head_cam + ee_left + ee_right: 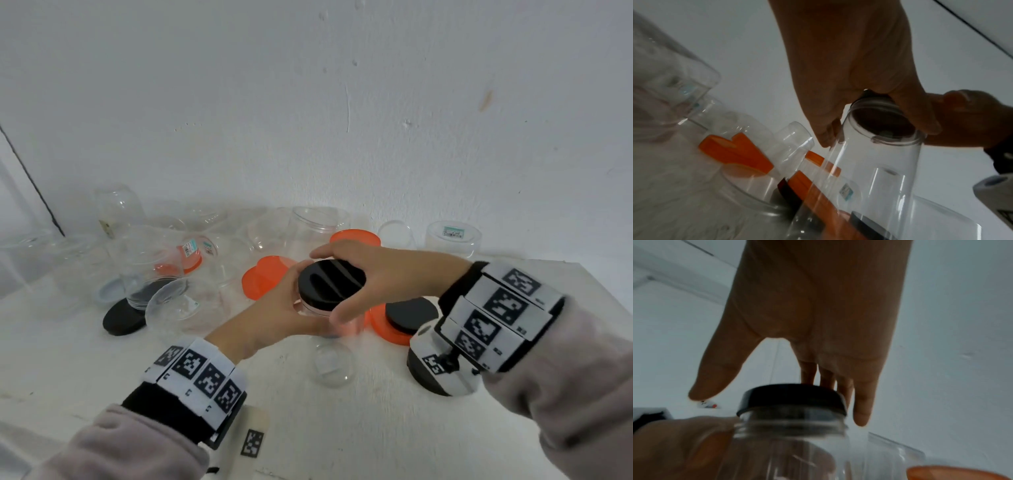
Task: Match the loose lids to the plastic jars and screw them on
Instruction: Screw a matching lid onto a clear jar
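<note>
The left hand (274, 308) was wrapped around a clear jar (875, 170) and held it up just above the table (376, 428). The right hand (370, 274) was cupped over the black lid (330, 284) that sat on the jar's mouth, with its fingers (861, 405) curled down the far side of the rim and its thumb spread off the near side.

The lid could go on crooked. In the right wrist view some thread still showed under the lid, so it was probably not screwed all the way down. A tilted lid might jam or pop off. The smooth jar could also slip and turn in the left hand. If it dropped, it could knock the orange lids (263, 277) and the other jars (308, 229) close by.

The head view showed the top of the lid and the mess of jars and lids all around. Only the wrist views showed the threads and the jar's see-through wall from below.
</note>
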A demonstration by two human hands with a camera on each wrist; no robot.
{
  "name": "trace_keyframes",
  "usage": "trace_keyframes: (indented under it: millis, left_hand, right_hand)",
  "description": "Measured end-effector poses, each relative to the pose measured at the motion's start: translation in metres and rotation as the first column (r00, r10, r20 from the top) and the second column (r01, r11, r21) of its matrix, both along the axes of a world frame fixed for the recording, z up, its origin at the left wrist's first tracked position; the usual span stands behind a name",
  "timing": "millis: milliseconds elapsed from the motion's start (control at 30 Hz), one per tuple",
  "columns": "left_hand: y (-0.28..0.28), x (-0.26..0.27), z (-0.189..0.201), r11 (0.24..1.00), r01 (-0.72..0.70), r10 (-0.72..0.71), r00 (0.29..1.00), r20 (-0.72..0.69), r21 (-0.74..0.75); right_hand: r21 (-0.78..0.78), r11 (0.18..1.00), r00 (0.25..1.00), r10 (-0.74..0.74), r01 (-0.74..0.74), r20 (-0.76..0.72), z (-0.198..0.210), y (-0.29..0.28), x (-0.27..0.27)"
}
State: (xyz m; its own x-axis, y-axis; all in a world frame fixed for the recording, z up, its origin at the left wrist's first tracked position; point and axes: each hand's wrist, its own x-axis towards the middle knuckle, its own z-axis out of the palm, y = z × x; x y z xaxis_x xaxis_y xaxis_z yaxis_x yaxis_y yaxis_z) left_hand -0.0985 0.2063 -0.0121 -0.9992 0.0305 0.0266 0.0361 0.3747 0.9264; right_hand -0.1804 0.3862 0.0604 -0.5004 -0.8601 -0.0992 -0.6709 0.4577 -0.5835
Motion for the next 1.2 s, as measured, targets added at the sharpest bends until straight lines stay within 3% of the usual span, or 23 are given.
trace_keyframes:
  millis: [133,233,400,667,933,1200]
  left_hand:
    - [0.003,0.001,-0.005,0.997,0.073,-0.072,0.996,-0.043,0.003]
    - [0.005,0.001,-0.011,0.996,0.086,-0.084,0.995,-0.056,0.02]
    - [0.006,0.001,-0.02,0.997,0.055,-0.051,0.995,-0.081,0.052]
    - [0.008,0.002,-0.025,0.997,0.031,-0.023,0.993,-0.115,0.065]
    - [0.01,0.002,-0.028,0.998,0.016,-0.006,0.989,-0.15,0.068]
    - [0.009,0.002,-0.03,0.997,0.025,-0.014,0.988,-0.154,0.071]
  right_hand:
    - [0.263,0.961,0.971,0.136,-0.081,-0.198,0.018,-0.023,0.004]
    - [0.436,0.898,0.951,0.181,-0.056,-0.251,0.028,-0.029,0.004]
    - [0.564,0.825,0.931,0.23,-0.032,-0.283,0.039,-0.036,0.009]
    - [0.546,0.837,0.913,0.238,-0.021,-0.33,0.046,-0.041,0.011]
    - [0.458,0.886,0.923,0.114,0.072,-0.367,0.04,-0.04,0.013]
    - [0.435,0.884,0.866,0.075,0.171,-0.495,0.03,-0.043,0.015]
